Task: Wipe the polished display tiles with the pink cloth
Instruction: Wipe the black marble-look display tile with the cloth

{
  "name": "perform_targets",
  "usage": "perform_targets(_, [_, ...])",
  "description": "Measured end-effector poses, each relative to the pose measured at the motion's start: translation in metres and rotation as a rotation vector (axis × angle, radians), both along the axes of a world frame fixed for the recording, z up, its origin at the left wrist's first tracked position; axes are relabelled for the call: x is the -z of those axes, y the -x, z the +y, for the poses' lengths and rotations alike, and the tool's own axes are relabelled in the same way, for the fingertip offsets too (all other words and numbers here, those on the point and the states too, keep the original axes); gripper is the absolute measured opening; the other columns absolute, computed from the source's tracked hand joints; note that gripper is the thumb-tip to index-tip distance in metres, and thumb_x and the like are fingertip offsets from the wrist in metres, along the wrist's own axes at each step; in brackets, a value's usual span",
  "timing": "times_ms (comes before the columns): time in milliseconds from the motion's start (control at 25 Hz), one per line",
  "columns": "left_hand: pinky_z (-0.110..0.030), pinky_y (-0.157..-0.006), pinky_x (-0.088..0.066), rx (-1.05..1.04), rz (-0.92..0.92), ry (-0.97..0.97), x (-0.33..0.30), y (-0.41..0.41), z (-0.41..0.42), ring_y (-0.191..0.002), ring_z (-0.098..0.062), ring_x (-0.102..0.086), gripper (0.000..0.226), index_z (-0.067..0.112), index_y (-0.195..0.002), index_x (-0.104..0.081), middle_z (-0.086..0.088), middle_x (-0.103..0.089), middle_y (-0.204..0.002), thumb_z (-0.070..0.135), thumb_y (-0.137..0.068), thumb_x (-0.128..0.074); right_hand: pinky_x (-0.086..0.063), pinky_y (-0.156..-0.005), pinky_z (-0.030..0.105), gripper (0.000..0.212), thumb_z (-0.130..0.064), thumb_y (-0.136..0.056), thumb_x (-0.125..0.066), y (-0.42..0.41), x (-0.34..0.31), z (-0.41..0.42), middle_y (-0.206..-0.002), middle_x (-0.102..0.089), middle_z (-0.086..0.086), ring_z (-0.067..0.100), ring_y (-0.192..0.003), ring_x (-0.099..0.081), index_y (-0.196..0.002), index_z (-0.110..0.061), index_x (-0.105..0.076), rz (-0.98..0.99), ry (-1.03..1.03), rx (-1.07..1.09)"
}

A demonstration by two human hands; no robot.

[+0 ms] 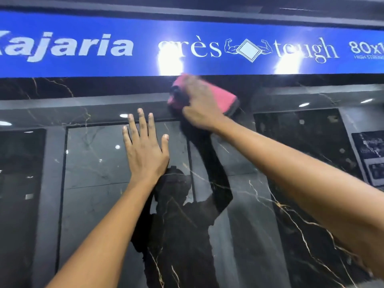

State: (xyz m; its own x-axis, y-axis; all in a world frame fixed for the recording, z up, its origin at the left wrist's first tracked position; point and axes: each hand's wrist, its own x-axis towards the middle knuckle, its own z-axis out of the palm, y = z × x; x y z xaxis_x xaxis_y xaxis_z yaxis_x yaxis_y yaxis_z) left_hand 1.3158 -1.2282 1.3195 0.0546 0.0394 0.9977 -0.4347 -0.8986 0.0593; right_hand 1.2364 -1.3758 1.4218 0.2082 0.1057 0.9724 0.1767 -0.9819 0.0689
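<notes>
The display tile (239, 225) fills the lower part of the view, upright and facing the person. Directly above it runs the brand sign (145, 46), spanning the full width. The left hand (145, 150) lies flat against the tile, left of centre. Up and to its right, the right hand (199, 102) presses the cloth (224, 96) onto the tile's top edge, just under the sign. A poster (372, 154) sits at the far right.

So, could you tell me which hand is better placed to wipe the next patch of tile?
The right hand: it already presses the pink cloth on the dark tile. The left hand lies flat, empty.
</notes>
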Motion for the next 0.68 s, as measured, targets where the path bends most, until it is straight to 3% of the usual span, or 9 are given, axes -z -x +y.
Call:
perform_targets(80, [-0.045,-0.119,0.006,-0.015,0.0,-0.006,-0.001,0.001,-0.001,-0.15,-0.03,0.006,0.067,0.011,-0.155,-0.008,-0.009,0.002,-0.163,0.044,-0.099,-0.021,-0.008,-0.113,0.02,0.069,-0.01,-0.082,-0.047,0.008,-0.001,0.018,-0.157,-0.025,0.008,0.019,-0.145,-0.019,-0.149,-0.01,-0.03,0.146,0.355,-0.036])
perform_targets(120, [-0.045,-0.119,0.005,-0.019,0.002,-0.009,-0.002,0.002,-0.001,-0.15,-0.03,0.005,0.067,0.011,-0.155,-0.009,-0.009,0.001,-0.164,0.044,-0.099,-0.019,-0.01,-0.113,0.019,0.069,-0.007,-0.082,-0.048,0.017,-0.011,0.002,-0.156,-0.028,0.007,0.019,-0.144,-0.022,-0.148,-0.011,-0.032,0.119,0.317,-0.047])
perform_targets(160, [-0.045,-0.12,0.005,-0.024,0.0,-0.012,-0.002,0.003,-0.001,-0.15,-0.03,0.005,0.065,0.011,-0.155,-0.009,-0.01,0.002,-0.164,0.043,-0.101,-0.019,-0.016,-0.11,0.02,0.064,-0.01,-0.081,-0.049,0.024,-0.018,-0.023,-0.151,-0.037,0.007,0.02,-0.14,-0.03,-0.145,-0.013,-0.04,0.034,0.173,-0.07])
perform_targets(280, [-0.045,-0.12,0.004,-0.041,0.001,-0.006,0.0,0.003,-0.003,-0.15,-0.03,0.007,0.065,0.011,-0.156,-0.007,-0.01,0.004,-0.164,0.044,-0.101,-0.021,-0.03,-0.104,0.032,0.049,-0.036,-0.084,-0.05,0.028,-0.022,-0.084,-0.132,-0.053,0.004,0.027,-0.125,-0.044,-0.128,-0.016,-0.053,-0.205,-0.586,0.023])
perform_targets(320, [-0.046,-0.121,0.004,-0.045,0.003,-0.004,0.0,0.003,-0.003,-0.15,-0.03,0.008,0.066,0.011,-0.156,-0.006,-0.01,0.004,-0.164,0.044,-0.101,-0.022,-0.032,-0.104,0.035,0.052,-0.042,-0.082,-0.045,0.019,-0.019,-0.073,-0.131,-0.052,0.005,0.028,-0.123,-0.044,-0.125,-0.014,-0.054,-0.226,-0.64,0.085])
perform_targets(400, [-0.046,-0.121,0.004,-0.053,0.015,-0.001,-0.001,0.003,-0.003,-0.15,-0.03,0.008,0.066,0.011,-0.156,-0.006,-0.01,0.004,-0.164,0.043,-0.101,-0.024,-0.03,-0.105,0.034,0.064,-0.047,-0.076,-0.034,-0.001,-0.016,-0.021,-0.136,-0.049,0.006,0.027,-0.126,-0.042,-0.128,-0.016,-0.053,-0.192,-0.299,0.058])
perform_targets(520, [-0.044,-0.121,0.005,-0.048,0.028,-0.017,-0.001,0.005,-0.003,-0.15,-0.029,0.008,0.065,0.011,-0.156,-0.009,-0.009,0.004,-0.164,0.042,-0.102,-0.028,-0.008,-0.117,0.029,0.072,-0.021,-0.081,-0.041,-0.005,-0.006,0.022,-0.159,-0.021,0.005,0.02,-0.146,-0.016,-0.151,-0.014,-0.025,0.118,0.336,0.038])
perform_targets(600, [-0.044,-0.121,0.005,-0.028,0.024,-0.019,-0.001,0.007,-0.003,-0.15,-0.028,0.006,0.063,0.011,-0.156,-0.012,-0.008,0.001,-0.164,0.04,-0.102,-0.03,-0.014,-0.113,0.025,0.073,-0.023,-0.075,-0.038,0.014,-0.008,-0.023,-0.154,-0.032,0.009,0.023,-0.142,-0.026,-0.147,-0.011,-0.035,0.02,0.231,-0.047])
perform_targets(680, [-0.043,-0.12,0.004,0.016,0.024,0.022,-0.004,0.01,-0.001,-0.15,-0.028,0.001,0.062,0.01,-0.154,-0.021,-0.009,-0.007,-0.163,0.038,-0.101,-0.034,-0.026,-0.106,0.03,0.064,-0.027,-0.074,-0.038,0.03,-0.003,-0.094,-0.138,-0.048,0.012,0.029,-0.128,-0.041,-0.135,-0.01,-0.048,-0.2,-0.205,-0.078])
